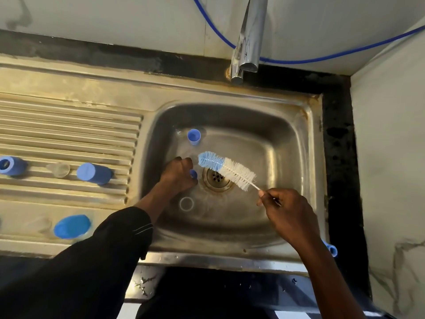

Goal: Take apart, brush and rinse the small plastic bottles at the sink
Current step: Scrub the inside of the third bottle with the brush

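Small blue bottle part (193, 174) sits on the floor of the sink basin (264, 139), just beside the drain (216, 178) at its 9 o'clock. Left hand (178, 173): grip curled onto that part, fingertips touching it. Right hand (286, 212): grip pinches the wire stem of the bottle brush (226, 169), whose blue-and-white bristles are over the drain with the tip pointing to 10 o'clock. Open blue bottle (193, 136) stands upright in the basin at 11 o'clock; clear ring (186, 203) lies at 7 o'clock. On the ribbed draining surface (69, 125), out at 9 o'clock, are a tipped blue bottle (93, 173), a clear cap (58, 169) and an edge blue bottle (10, 165). Faucet (249, 38) is at 12 o'clock.
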